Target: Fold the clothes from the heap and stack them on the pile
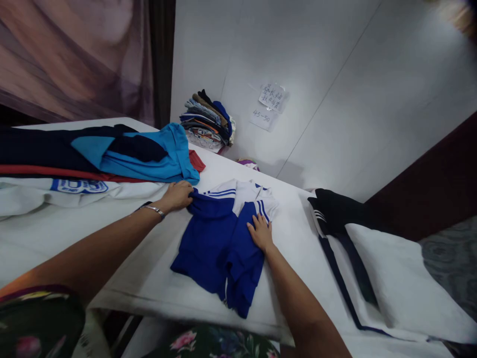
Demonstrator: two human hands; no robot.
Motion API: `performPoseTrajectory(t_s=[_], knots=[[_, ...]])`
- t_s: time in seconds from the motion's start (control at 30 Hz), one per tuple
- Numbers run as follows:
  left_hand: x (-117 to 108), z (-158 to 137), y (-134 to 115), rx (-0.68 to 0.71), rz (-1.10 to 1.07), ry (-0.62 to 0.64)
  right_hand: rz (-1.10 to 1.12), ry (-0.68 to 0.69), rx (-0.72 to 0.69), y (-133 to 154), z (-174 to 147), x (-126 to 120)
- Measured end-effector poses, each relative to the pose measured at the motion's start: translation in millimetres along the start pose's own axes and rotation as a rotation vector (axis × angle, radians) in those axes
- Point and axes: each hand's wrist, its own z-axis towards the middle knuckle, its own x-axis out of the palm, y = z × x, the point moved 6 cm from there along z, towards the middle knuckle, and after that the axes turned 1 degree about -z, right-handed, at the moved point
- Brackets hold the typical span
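Observation:
A blue and white zip jacket (208, 238) lies spread on the white table, its collar away from me and its hem towards me. Striped bands run along its white shoulders. The sleeve on the right is folded down over the front. My left hand (178, 196), with a silver bracelet at the wrist, is closed on the edge of the left sleeve by the shoulder. On the folded right sleeve, just below the stripes, my right hand (261, 231) rests flat with its fingers spread.
On the left lie layered garments, a blue and navy one (156, 154) over red and white ones. A stack of folded clothes (208, 122) stands by the wall. To the right are black clothes (335, 211) and a white garment (395, 268). Handwritten paper notes (272, 97) hang on the wall.

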Motion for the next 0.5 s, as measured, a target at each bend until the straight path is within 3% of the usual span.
performPoseTrajectory(t_s=[0.13, 0.33, 0.43, 0.5], knots=[[-18, 3, 1, 0.005, -0.046, -0.047, -0.035, -0.024, -0.007, 4, -7, 7], [-60, 7, -4, -0.149, -0.195, -0.077, -0.02, -0.025, -0.018, 2, -4, 5], [-74, 5, -14, -0.213, -0.384, -0.135, 0.07, 0.006, 0.01, 0, -2, 0], [-76, 2, -23, -0.265, -0.584, -0.124, 0.174, -0.053, 0.018, 4, -2, -10]])
